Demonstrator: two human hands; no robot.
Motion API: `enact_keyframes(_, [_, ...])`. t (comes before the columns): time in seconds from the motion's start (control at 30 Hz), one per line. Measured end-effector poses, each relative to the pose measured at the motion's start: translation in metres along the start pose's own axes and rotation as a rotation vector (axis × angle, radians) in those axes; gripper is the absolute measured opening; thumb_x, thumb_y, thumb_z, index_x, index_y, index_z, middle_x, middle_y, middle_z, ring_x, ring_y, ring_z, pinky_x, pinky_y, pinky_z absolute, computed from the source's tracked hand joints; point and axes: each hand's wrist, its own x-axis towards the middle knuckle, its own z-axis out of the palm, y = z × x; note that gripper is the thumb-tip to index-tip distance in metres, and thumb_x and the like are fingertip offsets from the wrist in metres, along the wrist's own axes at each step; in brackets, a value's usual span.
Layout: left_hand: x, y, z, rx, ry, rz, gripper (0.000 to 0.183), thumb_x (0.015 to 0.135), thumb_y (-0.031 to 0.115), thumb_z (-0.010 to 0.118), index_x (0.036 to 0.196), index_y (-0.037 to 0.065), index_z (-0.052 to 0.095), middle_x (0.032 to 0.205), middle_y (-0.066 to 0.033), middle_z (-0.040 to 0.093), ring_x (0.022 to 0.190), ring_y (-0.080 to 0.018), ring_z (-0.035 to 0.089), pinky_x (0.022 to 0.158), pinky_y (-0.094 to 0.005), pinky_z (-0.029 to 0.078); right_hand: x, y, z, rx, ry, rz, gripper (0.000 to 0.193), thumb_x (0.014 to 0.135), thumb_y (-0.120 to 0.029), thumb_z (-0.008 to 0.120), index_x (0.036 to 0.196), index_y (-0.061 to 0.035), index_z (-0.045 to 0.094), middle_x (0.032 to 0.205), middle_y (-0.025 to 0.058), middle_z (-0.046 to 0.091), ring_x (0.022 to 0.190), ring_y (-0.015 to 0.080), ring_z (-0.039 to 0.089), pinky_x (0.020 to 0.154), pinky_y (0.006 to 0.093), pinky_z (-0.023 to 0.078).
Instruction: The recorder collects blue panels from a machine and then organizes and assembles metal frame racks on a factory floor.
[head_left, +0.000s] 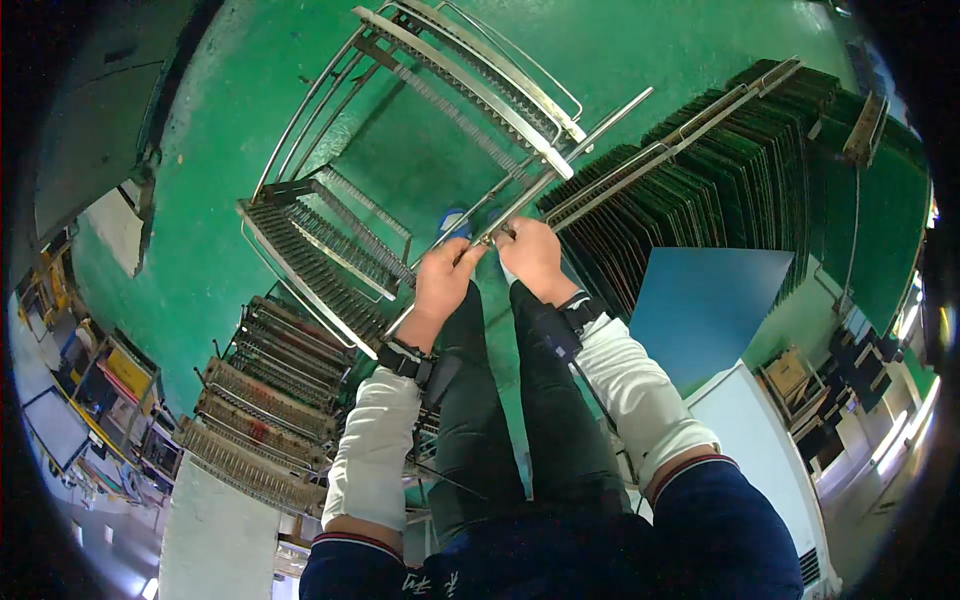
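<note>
A slotted metal rack (pixel 460 82) with comb-like side rails and bent bar handles stands on the floor in front of me. My left hand (pixel 442 278) is closed at its near metal bar, thumb and fingers pinched together. Right beside it, my right hand (pixel 535 258) grips the same bar, fingers curled round it. Between the two hands sits a small metal fitting, too small to make out clearly. The rack's lower left comb section (pixel 310 265) slants away from my left hand. Both wrists wear black straps.
At the right, another rack (pixel 690 190) holds many dark green panels upright. A blue flat sheet (pixel 700 300) leans near my right forearm. Several more slotted racks (pixel 265 400) are stacked at the lower left. The floor (pixel 225 170) is green, with my shoes below the rack.
</note>
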Motion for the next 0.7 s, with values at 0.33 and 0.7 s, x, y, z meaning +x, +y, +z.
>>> enact_keyframes(0.33, [0.001, 0.007, 0.003, -0.037, 0.034, 0.111, 0.022, 0.092, 0.025, 0.063, 0.105, 0.009, 0.067, 0.081, -0.0158, 0.066, 0.072, -0.0343, 0.064, 0.063, -0.0398, 0.049, 0.01, 0.02, 0.007, 0.317, -0.188, 0.088, 0.033, 0.087, -0.031, 0.06, 0.084, 0.0008, 0.068, 0.068, 0.0211, 0.061, 0.063, 0.0341, 0.063, 0.062, 0.042, 0.047])
enact_keyframes(0.7, [0.015, -0.008, -0.052, -0.059, 0.151, 0.157, 0.024, 0.089, 0.025, 0.066, 0.1, 0.004, 0.069, 0.089, -0.0161, 0.067, 0.08, -0.031, 0.066, 0.071, -0.0389, 0.051, 0.024, -0.034, -0.086, 0.103, -0.092, -0.323, 0.039, 0.092, -0.029, 0.061, 0.068, 0.0012, 0.062, 0.054, 0.0166, 0.053, 0.05, 0.0237, 0.055, 0.05, 0.0385, 0.042])
